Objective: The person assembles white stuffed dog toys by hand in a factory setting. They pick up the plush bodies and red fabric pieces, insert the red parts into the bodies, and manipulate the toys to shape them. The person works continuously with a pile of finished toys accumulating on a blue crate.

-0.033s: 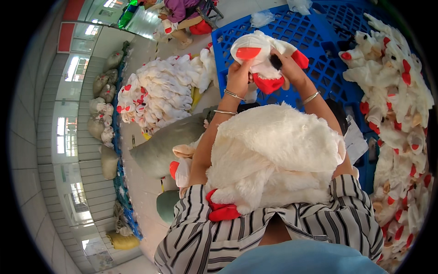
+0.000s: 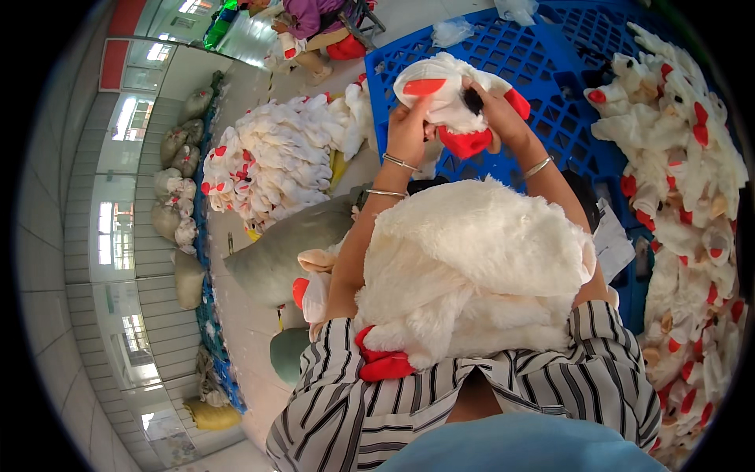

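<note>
Out in front of me I hold a white plush toy piece (image 2: 448, 69) with red patches and a black spot. My left hand (image 2: 410, 130) is closed on its left edge, thumb on top near a red oval. My right hand (image 2: 502, 114) grips the other side, beside the black spot, with some fingers hidden. A red part (image 2: 465, 143) hangs below, between the hands. Across my lap and against my striped shirt lies a large fluffy cream-white plush body (image 2: 472, 267), with a red end (image 2: 385, 363) at its lower left.
Blue plastic pallets (image 2: 495, 47) lie ahead. White and red plush pieces are heaped on the left (image 2: 275, 153) and along the right (image 2: 684, 228). A grey-green sack (image 2: 283, 252) sits at my left. Another person (image 2: 311, 23) sits far off at the upper left.
My left hand and the left side of the plush piece have shifted slightly left. My right hand is almost unmoved, and the plush body on my lap stays put.
</note>
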Demonstrator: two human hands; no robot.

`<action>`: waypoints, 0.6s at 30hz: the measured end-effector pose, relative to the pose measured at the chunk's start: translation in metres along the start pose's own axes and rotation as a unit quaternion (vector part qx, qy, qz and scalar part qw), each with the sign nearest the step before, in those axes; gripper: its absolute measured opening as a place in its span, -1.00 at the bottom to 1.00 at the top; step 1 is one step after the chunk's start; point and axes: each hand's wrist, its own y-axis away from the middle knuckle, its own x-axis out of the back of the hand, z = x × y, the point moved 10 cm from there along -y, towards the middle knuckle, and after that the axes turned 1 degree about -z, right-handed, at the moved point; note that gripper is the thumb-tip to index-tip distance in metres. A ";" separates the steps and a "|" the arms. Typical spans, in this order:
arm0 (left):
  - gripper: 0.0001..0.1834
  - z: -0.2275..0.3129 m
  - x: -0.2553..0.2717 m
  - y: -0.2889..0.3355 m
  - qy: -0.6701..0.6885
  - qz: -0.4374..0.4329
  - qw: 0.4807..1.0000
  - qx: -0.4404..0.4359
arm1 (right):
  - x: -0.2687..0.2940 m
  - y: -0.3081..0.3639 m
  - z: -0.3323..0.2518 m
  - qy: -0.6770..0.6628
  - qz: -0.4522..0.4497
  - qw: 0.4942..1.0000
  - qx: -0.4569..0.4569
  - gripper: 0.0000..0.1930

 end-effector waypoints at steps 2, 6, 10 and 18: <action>-0.79 0.022 0.004 0.001 0.041 0.034 0.999 -0.005 | -0.007 0.009 -0.015 -0.176 -0.009 0.983 -0.056 -0.45; -0.69 0.049 0.045 -0.010 0.118 0.082 0.988 -0.050 | -0.014 0.007 -0.017 -0.009 -0.066 0.997 -0.047 -0.56; -0.67 0.067 0.061 -0.010 0.153 0.102 0.979 -0.086 | 0.012 0.001 -0.019 0.179 -0.037 0.983 0.019 -0.70; -0.34 0.042 -0.010 -0.008 -0.137 -0.085 0.981 -0.105 | 0.013 0.008 -0.035 -0.089 -0.003 0.996 0.015 -0.61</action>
